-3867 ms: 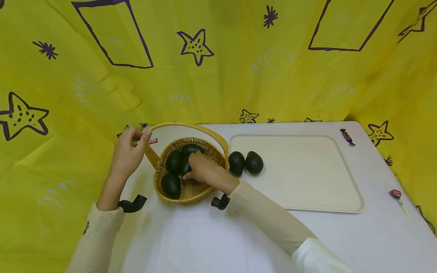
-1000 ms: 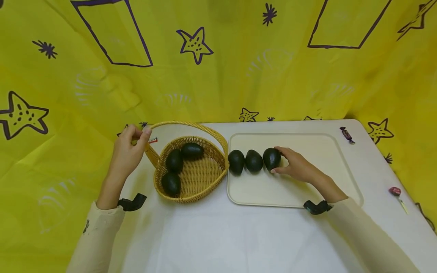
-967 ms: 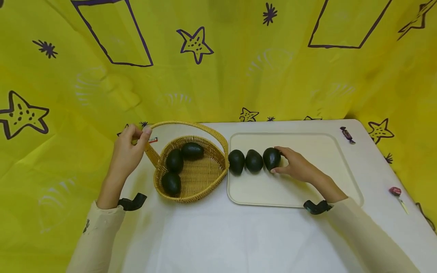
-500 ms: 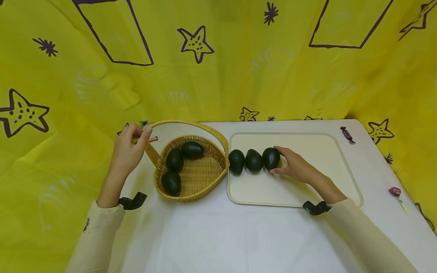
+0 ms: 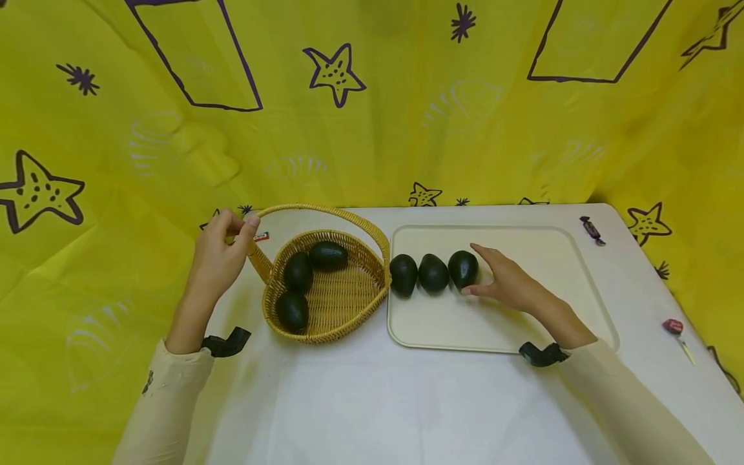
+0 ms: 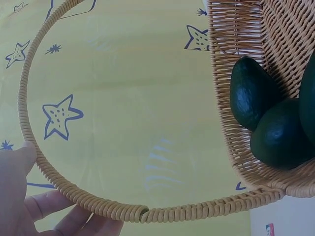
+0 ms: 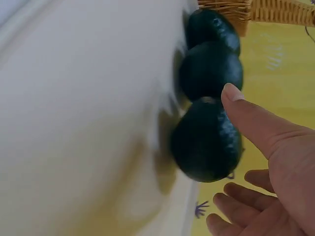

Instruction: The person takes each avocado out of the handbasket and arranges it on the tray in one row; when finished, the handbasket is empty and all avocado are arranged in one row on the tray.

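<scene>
My left hand (image 5: 217, 255) grips the left side of the arched handle (image 6: 93, 202) of a wicker basket (image 5: 349, 303), thumb on one side and fingers on the other. Three dark green avocados (image 6: 251, 93) lie inside the basket, along its left and back. Another three stand in a row on the cream tray (image 5: 523, 329), beside the basket. At the right end of that row is the rightmost avocado (image 5: 463, 269); my right hand (image 5: 511, 284) is spread around its right side, fingers straight and parted from it. In the right wrist view its thumb (image 7: 246, 110) overlaps that avocado's edge.
A wrapped candy (image 5: 591, 230) lies at the table's back right, and a lollipop (image 5: 674, 328) near the right edge. Behind the basket handle shows a small red-and-white wrapper (image 5: 261, 237). A yellow patterned cloth (image 5: 372, 142) hangs behind the white table.
My right hand has moved from inside the basket to the tray, where a third avocado now stands. In the last half second its fingers have spread off that avocado. The left hand stays put.
</scene>
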The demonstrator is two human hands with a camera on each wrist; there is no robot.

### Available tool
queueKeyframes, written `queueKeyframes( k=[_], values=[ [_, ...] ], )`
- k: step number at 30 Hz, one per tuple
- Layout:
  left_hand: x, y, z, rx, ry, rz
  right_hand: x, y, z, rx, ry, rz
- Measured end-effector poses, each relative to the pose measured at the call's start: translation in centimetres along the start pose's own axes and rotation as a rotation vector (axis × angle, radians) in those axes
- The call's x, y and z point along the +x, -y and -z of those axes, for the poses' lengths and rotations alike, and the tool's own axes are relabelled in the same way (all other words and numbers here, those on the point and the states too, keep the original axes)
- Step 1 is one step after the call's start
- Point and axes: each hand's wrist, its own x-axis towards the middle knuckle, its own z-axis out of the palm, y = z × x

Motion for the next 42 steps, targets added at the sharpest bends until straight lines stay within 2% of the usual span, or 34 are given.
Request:
queueKeyframes(
  k=[5, 9, 13, 17, 20, 25, 30, 35, 38, 42],
  values=[
    [0.0, 0.0, 0.0, -0.003, 0.000, 0.003, -0.5, 2.3, 0.7, 0.011, -0.028, 0.029],
    [0.0, 0.0, 0.0, -0.001, -0.001, -0.002, -1.0, 6.0, 0.8, 0.020, -0.024, 0.072],
    [0.1, 0.0, 0.0, 0.005, -0.002, -0.011, -1.5, 9.8, 0.3, -0.019, 0.014, 0.161],
    [0.1, -0.1, 0.0, -0.001, 0.000, -0.009, -1.4, 13.4, -1.2, -0.092, 0.085, 0.298],
    [0.1, 0.0, 0.1, -0.011, 0.001, 0.000, -0.6, 15.9, -2.8, -0.115, 0.137, 0.391],
    [0.2, 0.0, 0.1, -0.016, 0.003, 0.007, 2.2, 19.2, -5.4, -0.118, 0.198, 0.457],
    [0.2, 0.0, 0.0, -0.023, 0.001, 0.006, 5.3, 21.9, -7.5, -0.145, 0.294, 0.452],
    [0.2, 0.0, -0.1, -0.031, -0.008, 0.005, 7.8, 24.1, -9.1, -0.271, 0.417, 0.368],
    [0.3, 0.1, -0.1, -0.033, -0.008, 0.005, 9.0, 24.8, -10.2, -0.356, 0.443, 0.324],
    [0.2, 0.1, -0.1, -0.032, -0.009, -0.001, 10.4, 25.3, -11.7, -0.433, 0.437, 0.313]
  ],
)
